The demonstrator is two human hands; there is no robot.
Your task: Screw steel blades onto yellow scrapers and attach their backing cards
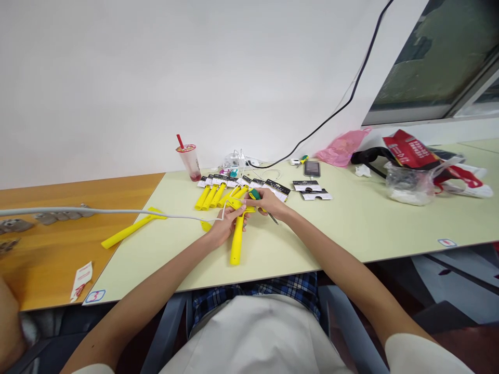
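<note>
My left hand [223, 229] is closed round a yellow T-shaped plastic tool [236, 246], whose handle points down toward the table's front edge. My right hand [268, 201] grips a screwdriver [254, 194] with a green handle, its metal shaft sticking out below the palm. Fingertips of the right hand also touch the head of the yellow tool. A small yellow piece [206, 226] lies left of my left hand. Behind both hands, several yellow-handled tools [210, 197] with black and white cards lie in a row. What the fingers cover at the tool's head is hidden.
Another yellow tool [132, 229] lies at the left table joint. A pale cable [117, 211] crosses in front from the left. At the back stand a drink cup [190, 165] and a small dark-screened device [312, 169]. Cards [312, 190] and plastic bags [413, 182] lie right.
</note>
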